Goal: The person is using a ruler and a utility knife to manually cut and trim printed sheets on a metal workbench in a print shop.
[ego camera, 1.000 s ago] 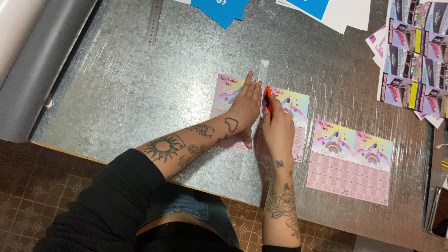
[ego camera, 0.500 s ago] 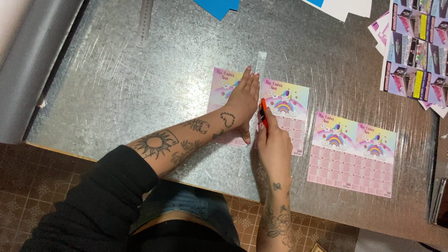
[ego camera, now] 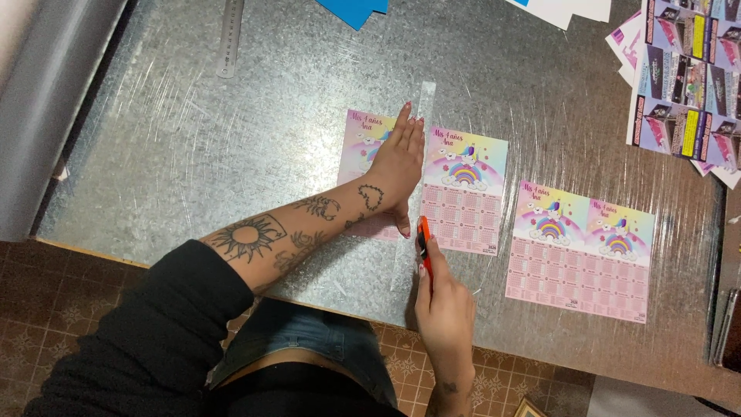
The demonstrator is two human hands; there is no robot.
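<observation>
My left hand (ego camera: 400, 166) lies flat on a clear ruler (ego camera: 424, 100) that runs down the middle of a pastel rainbow calendar sheet (ego camera: 467, 193). The fingers are together and press the ruler onto the sheet. My right hand (ego camera: 444, 305) is closed around an orange craft knife (ego camera: 423, 243), held against the ruler's right edge at the sheet's near end, close to the table's front edge.
A second rainbow calendar sheet (ego camera: 583, 251) lies to the right. Printed flyers (ego camera: 683, 77) are stacked at the far right. A metal ruler (ego camera: 230, 38) and blue paper (ego camera: 351, 9) lie at the far edge of the galvanised metal table (ego camera: 193, 154).
My right hand has drawn the knife toward me along the ruler, from mid-sheet down past the sheet's near end. My left hand has stayed pressed on the ruler.
</observation>
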